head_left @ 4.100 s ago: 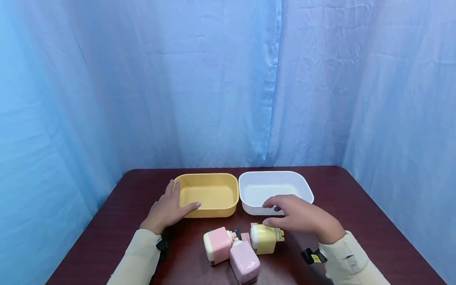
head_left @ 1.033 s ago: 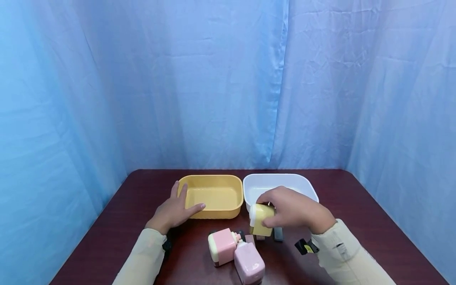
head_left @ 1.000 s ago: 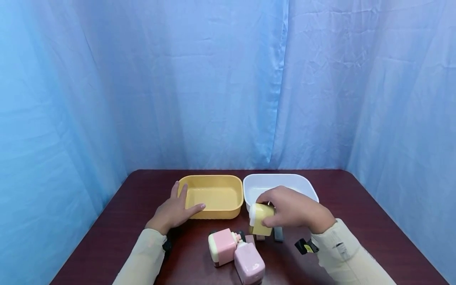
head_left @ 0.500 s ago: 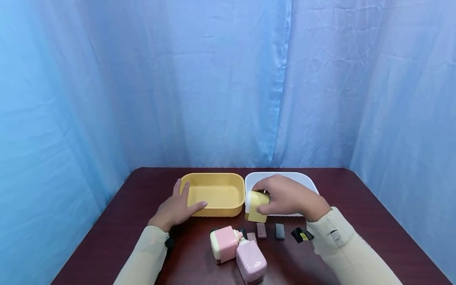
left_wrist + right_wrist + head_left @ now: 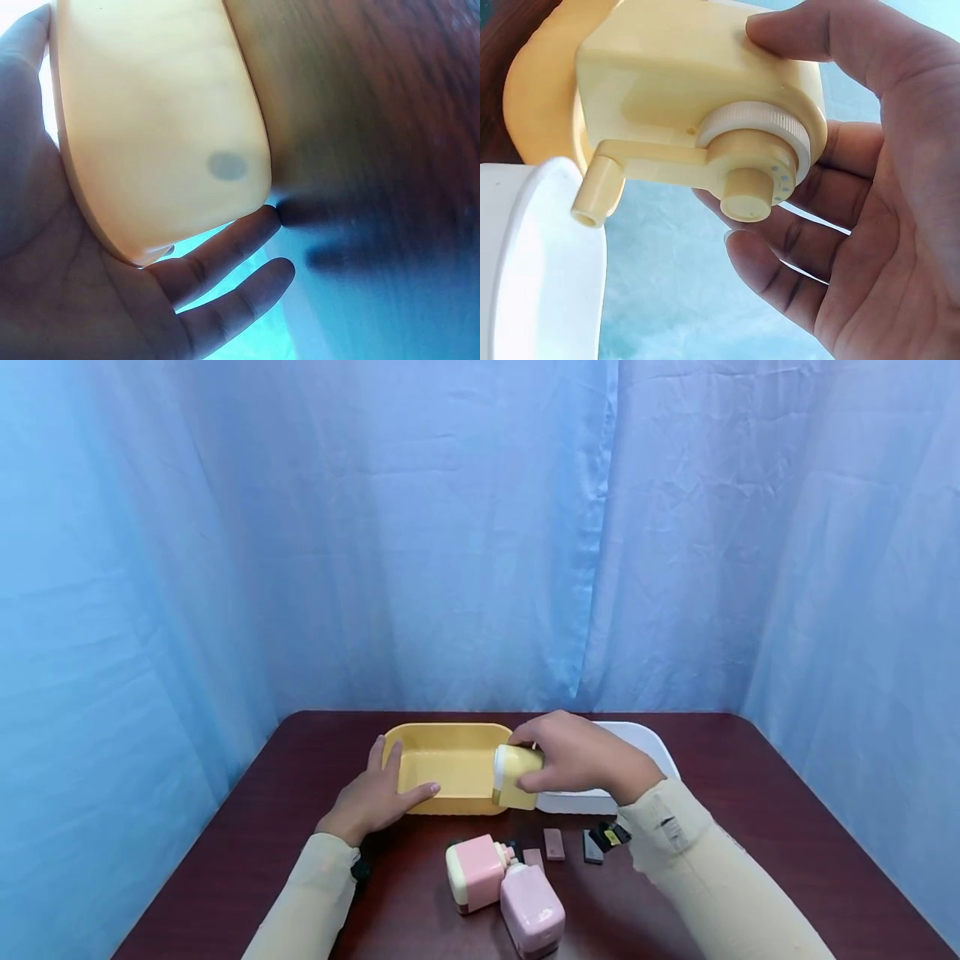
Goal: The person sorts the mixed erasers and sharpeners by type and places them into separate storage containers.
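My right hand [image 5: 581,756] holds a yellow crank-handled pencil sharpener [image 5: 517,775] in the air by the near right corner of the yellow tub [image 5: 450,806]. Its crank and white dial show in the right wrist view, with the thumb on one side and fingers on the other. My left hand [image 5: 371,800] rests at the tub's left end, fingers extended along the wall and thumb by the near rim; the left wrist view has the fingers [image 5: 236,304] under the corner. A pink sharpener [image 5: 480,870] and a lilac sharpener [image 5: 531,910] lie on the table, touching or nearly so.
A white tub [image 5: 577,803] stands right of the yellow one, partly hidden by my right hand. Nearer lie small eraser-like blocks: a pink block [image 5: 553,844], another pink block [image 5: 533,858] beside the sharpeners, and a grey block [image 5: 592,847]. Blue curtains [image 5: 450,543] surround the table.
My right hand has taken hold of the yellow sharpener, lifted it off the table and carried it left from before the white tub to the yellow tub. My left hand stays at the tub.
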Motion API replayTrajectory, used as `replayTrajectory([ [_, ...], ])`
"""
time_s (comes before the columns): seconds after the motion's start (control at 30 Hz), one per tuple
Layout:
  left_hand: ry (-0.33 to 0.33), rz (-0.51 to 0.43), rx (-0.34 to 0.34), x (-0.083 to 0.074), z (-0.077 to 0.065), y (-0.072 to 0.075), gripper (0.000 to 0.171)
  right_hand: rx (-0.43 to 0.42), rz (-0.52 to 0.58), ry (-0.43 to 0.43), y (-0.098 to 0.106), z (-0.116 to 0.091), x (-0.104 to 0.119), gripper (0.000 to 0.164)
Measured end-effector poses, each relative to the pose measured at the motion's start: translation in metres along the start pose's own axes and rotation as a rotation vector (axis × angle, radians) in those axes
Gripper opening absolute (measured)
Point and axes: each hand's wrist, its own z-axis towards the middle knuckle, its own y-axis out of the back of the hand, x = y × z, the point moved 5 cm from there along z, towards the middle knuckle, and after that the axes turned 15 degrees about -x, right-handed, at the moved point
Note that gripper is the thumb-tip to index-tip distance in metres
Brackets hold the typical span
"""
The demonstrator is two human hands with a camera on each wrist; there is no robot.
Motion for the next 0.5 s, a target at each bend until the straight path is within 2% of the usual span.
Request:
replayTrajectory([
  [0.1,0.007,-0.008,0.004,0.000,0.000,0.000,0.122,0.003,-0.004,-0.013,-0.002,0.007,0.001,0.020],
  [0.5,0.017,-0.006,0.004,0.003,0.001,-0.001,0.125,0.008,-0.078,0.025,-0.016,0.028,0.000,0.017],
])
